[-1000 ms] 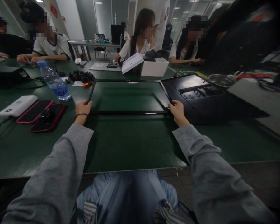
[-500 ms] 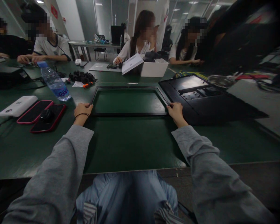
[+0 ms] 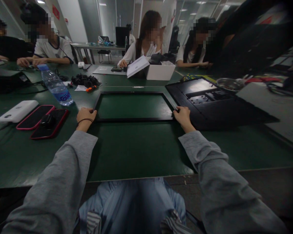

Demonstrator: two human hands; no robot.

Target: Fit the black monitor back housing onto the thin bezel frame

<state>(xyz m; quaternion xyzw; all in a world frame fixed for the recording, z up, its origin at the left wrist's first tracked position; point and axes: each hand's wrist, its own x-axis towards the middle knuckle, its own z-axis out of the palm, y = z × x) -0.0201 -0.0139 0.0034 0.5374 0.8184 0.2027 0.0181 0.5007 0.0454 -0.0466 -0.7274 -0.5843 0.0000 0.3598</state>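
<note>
A thin black rectangular frame (image 3: 134, 120), like a monitor bezel, lies at or just above the green table (image 3: 139, 149); I cannot tell whether it touches. Its left side is gripped by my left hand (image 3: 86, 117), thumb on top and fingers curled under. My right hand (image 3: 183, 117) closes round the right side in the same way. Through the frame's opening the green tabletop shows. Just right of my right hand lies a large black panel (image 3: 217, 112), like a monitor back cover, with a shiny section and a cut-out.
Left of me are a water bottle (image 3: 57, 87), a white power bank (image 3: 18, 111) and two red-edged phones (image 3: 50, 125), one bearing a small black object. Ahead stands an open white box (image 3: 160, 72). A metal bowl (image 3: 229, 84) sits behind the panel. Several people sit across the table.
The frame's far edge has lowered slightly toward the table. Both hands keep their hold, and the view has shifted a little.
</note>
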